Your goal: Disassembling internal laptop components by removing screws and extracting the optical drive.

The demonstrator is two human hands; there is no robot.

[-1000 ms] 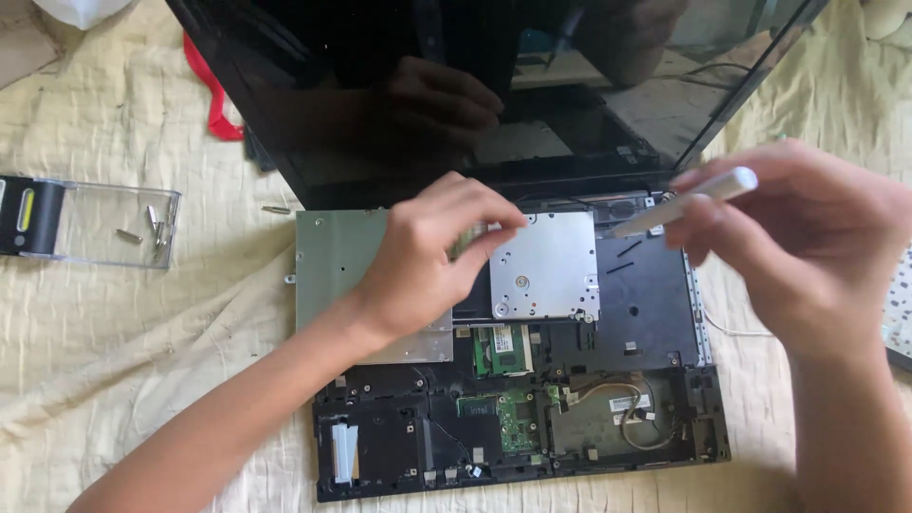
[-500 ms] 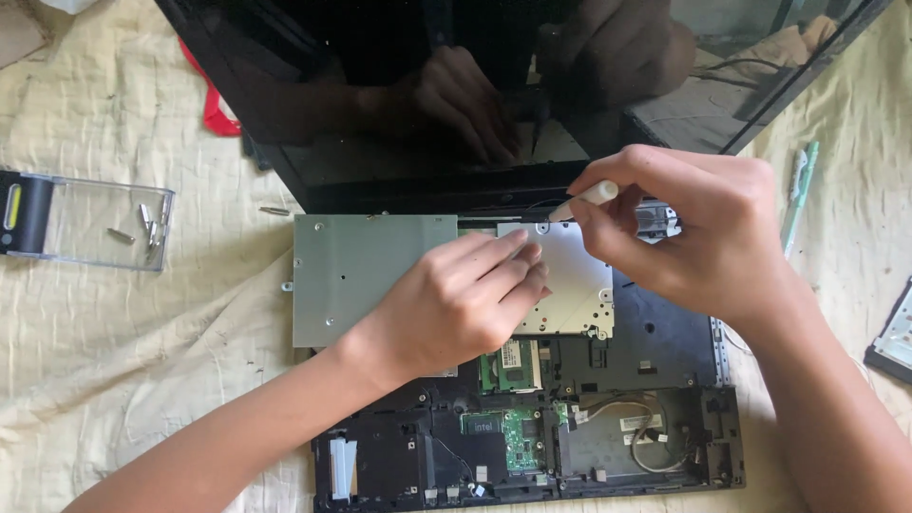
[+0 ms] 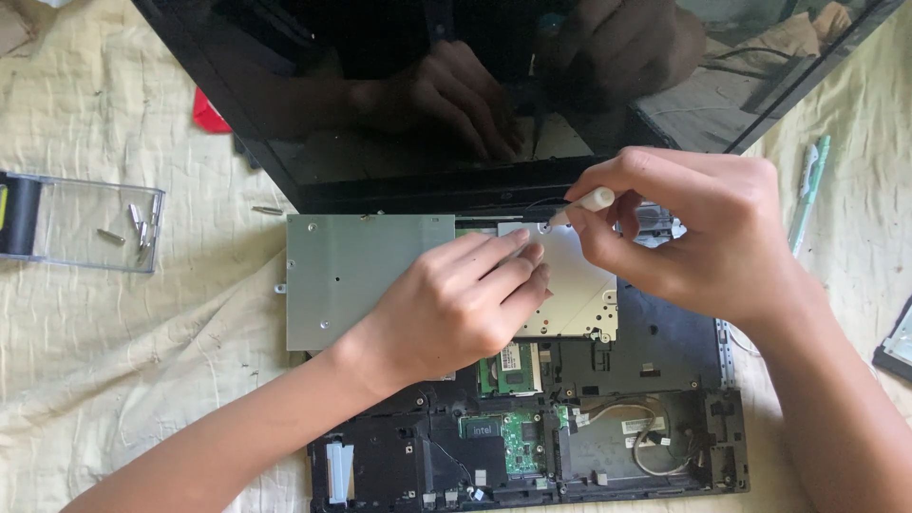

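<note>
An opened laptop base (image 3: 665, 351) lies on a cream cloth, its dark screen (image 3: 456, 85) tilted up at the back. A grey metal plate (image 3: 351, 275) covers its upper left part, a paler plate (image 3: 579, 294) sits beside it. My left hand (image 3: 456, 304) rests flat across both plates, fingers pressing on the pale one. My right hand (image 3: 684, 233) grips a small white-handled screwdriver (image 3: 584, 204), its tip touching the pale plate's upper left corner. Green circuit boards (image 3: 513, 442) and wires show lower in the base.
A clear plastic tray (image 3: 90, 228) holding several loose screws sits at the left. One screw (image 3: 266, 210) lies on the cloth near the screen hinge. A pale green pen-like tool (image 3: 807, 190) lies at the right, a red object (image 3: 211, 112) behind the screen, a dark part (image 3: 898, 347) at the right edge.
My right hand came in from the right and lowered the screwdriver tip onto the pale plate's corner. My left hand stayed pressed on the plates.
</note>
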